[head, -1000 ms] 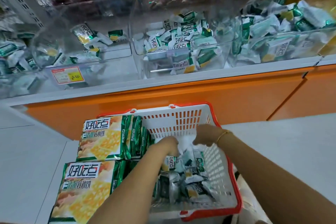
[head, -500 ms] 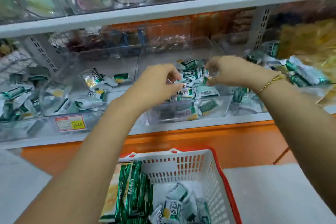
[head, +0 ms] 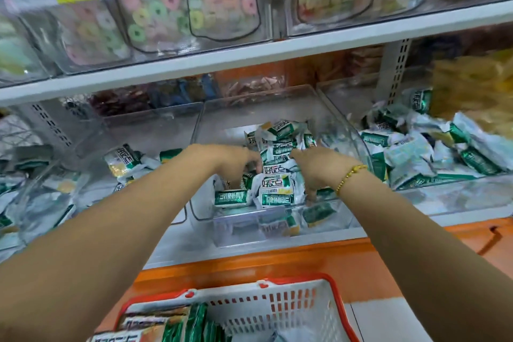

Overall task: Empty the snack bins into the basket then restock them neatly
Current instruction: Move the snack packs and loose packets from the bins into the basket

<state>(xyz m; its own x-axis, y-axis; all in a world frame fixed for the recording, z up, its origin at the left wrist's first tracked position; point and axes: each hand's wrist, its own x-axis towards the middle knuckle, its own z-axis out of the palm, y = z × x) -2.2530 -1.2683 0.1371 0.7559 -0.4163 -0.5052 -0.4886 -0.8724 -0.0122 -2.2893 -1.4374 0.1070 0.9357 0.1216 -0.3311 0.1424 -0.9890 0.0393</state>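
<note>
The left hand (head: pixel 236 164) and right hand (head: pixel 315 172) are gripping, between them, white-green foil snack packets (head: pixel 276 189) reading "好吃点" inside the clear plastic bin (head: pixel 277 103); the red-rimmed white plastic basket (head: pixel 277 305) is standing below them.

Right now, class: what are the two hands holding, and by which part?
The left hand and right hand clasp a heap of snack packets in the middle bin by its opposite sides; fingertips are hidden among them.
</note>
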